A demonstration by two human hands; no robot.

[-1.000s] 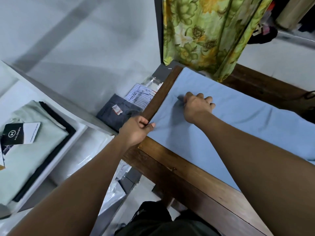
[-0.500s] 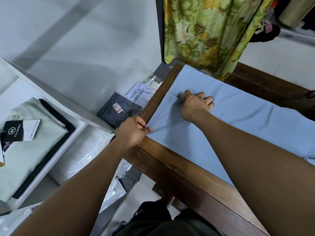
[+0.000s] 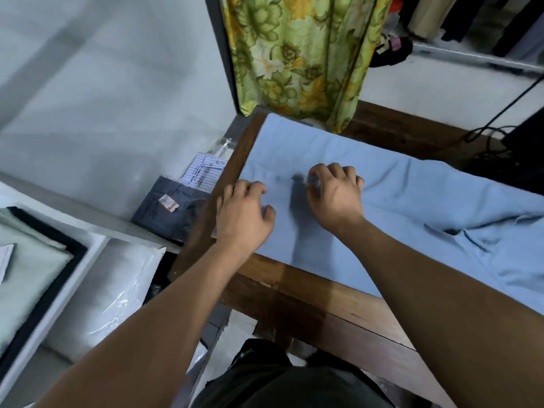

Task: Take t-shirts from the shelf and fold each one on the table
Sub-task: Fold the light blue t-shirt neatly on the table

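Both hands on t-shirt

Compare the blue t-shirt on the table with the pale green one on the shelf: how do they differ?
The blue t-shirt lies spread along the wooden table; the pale green t-shirt sits folded on the white shelf. Both hands are over the blue one; nothing touches the green. The green rests on a dark garment; the blue lies directly on wood. Both are plain.
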